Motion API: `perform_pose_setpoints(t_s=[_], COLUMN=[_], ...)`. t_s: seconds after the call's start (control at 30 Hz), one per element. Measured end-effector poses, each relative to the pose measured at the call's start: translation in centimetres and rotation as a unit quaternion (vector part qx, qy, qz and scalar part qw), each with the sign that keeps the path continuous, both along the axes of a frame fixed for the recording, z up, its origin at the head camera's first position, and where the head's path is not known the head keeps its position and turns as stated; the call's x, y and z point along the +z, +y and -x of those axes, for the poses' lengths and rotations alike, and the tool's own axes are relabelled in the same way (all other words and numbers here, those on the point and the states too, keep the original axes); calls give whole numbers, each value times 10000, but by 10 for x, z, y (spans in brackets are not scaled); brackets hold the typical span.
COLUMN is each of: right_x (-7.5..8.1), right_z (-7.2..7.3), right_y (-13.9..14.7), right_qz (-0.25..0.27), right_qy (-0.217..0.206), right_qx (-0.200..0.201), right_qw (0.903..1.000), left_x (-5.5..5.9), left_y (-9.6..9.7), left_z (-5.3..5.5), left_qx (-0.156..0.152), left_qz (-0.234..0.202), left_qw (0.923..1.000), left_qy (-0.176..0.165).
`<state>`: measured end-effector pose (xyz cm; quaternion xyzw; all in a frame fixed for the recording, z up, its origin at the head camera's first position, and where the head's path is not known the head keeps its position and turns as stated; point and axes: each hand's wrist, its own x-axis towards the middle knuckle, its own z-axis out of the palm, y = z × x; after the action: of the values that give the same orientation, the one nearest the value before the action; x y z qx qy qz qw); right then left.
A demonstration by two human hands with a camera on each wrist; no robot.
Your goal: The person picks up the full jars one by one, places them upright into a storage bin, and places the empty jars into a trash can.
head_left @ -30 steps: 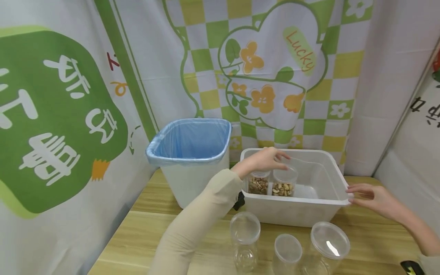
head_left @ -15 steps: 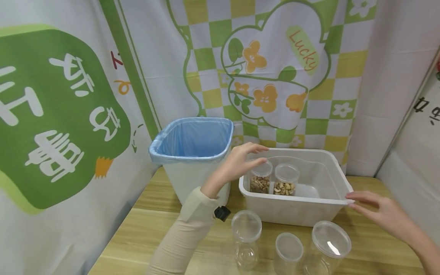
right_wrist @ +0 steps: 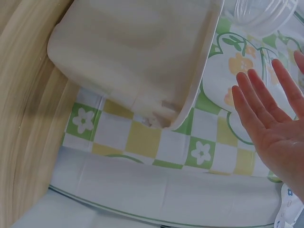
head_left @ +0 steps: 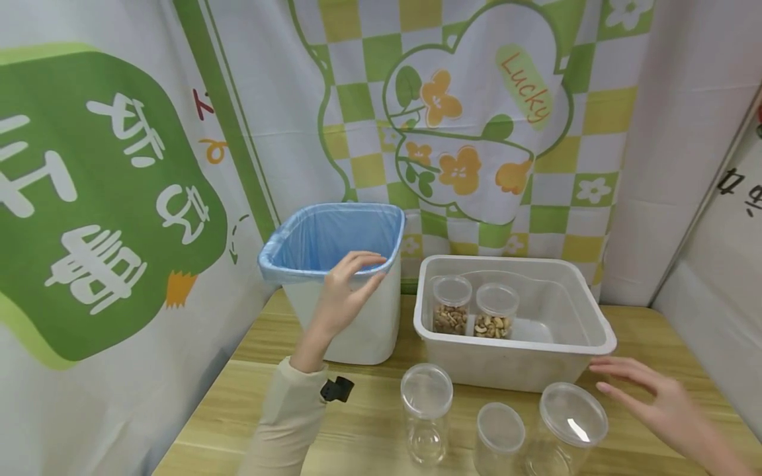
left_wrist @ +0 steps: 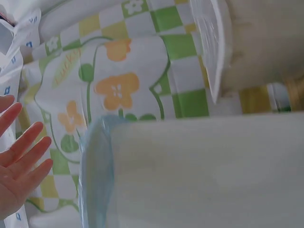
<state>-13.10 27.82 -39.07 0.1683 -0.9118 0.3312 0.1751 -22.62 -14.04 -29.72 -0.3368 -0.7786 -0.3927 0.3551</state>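
My left hand (head_left: 344,296) hovers in front of the blue-lined trash bin (head_left: 369,330), holding nothing; its fingers look spread in the left wrist view. To the right, my right hand (head_left: 649,396) hangs off the corner of a white plastic tub (head_left: 506,367), also holding nothing, fingers loosely extended. Inside the tub's left end stand two lidded clear jars, one with brown nuts (head_left: 450,318) and one with cashews (head_left: 492,326). Before the tub are three clear lidded jars: a tall one (head_left: 426,396), a small one (head_left: 500,433) and a wide one (head_left: 573,416).
The wooden table (head_left: 357,430) carries everything. A blue plastic liner (head_left: 286,261) folds over the bin's rim. Printed curtains (head_left: 470,119) hang close behind the bin and tub, and others enclose both sides.
My left hand has moved left and down, from over the jars in the tub to before the bin. The right hand has come off the tub's corner, lower and nearer.
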Motion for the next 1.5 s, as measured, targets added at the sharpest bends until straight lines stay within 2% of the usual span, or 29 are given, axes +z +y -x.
perform_pose_setpoints(t_s=[0.13,0.3,0.5,0.77,0.87,1.0,1.13,1.37,1.5], right_x=[-5,-10,-20,-38,-42,-46,-49,-55,-56], right_z=[-5,-11,-19,-23,-23,-24,-24,-23,-23], right_y=[-5,-10,-15,-20,-22,-23,-24,-24,-24], right_qz=[75,136,336,936,1054,1118,1118,1355,1417], right_qy=[105,-24,-227,-134,-42,-58,-157,7,-49], right_qx=[58,166,155,613,835,918,781,1080,1011], right_qw=[9999,9998,9991,9936,9909,9895,9905,9849,9847], left_x=[-7,-15,-29,-46,-50,-53,-54,-56,-57], left_y=[-21,-44,-69,-91,-97,-103,-107,-111,-111], left_z=[2,3,7,15,18,18,20,23,24], left_qx=[265,689,1156,1556,1594,1630,1701,1776,1734], left_qz=[-181,-468,-623,-542,-631,-711,-609,-496,-492], left_qw=[9991,9953,9907,9863,9851,9834,9830,9826,9834], left_qy=[280,490,361,105,-101,-350,-331,-217,-198])
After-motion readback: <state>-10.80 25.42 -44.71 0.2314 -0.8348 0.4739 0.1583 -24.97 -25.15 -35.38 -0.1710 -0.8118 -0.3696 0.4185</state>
